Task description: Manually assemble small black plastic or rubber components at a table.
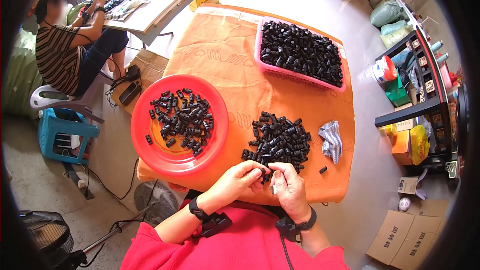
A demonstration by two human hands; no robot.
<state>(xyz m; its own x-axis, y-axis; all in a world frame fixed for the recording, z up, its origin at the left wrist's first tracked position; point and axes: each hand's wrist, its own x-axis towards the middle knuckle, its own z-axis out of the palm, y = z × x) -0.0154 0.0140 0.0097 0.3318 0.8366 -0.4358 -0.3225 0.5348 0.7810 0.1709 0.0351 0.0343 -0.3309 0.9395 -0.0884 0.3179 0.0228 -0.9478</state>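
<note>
At the table's near edge my left hand (pixel 245 176) and my right hand (pixel 289 187) meet, fingertips pinched together around a small black cord lock (pixel 266 171), mostly hidden by the fingers. Something small and white shows at my right fingers; I cannot make out what it is. Just beyond my hands lies a loose pile of black cord locks (pixel 282 142). To the left, a round red tray (pixel 141 132) carries more such pieces. A pink basket (pixel 298 82) at the back right is heaped with small black parts.
An orange cloth (pixel 210 90) covers the table. On its right lie a checked rag (pixel 331 141) and a single black piece (pixel 323 170). Another person (pixel 62 52) sits at a white table, far left. A fan (pixel 45 235) stands near left; a black rack (pixel 425 105) is on the right.
</note>
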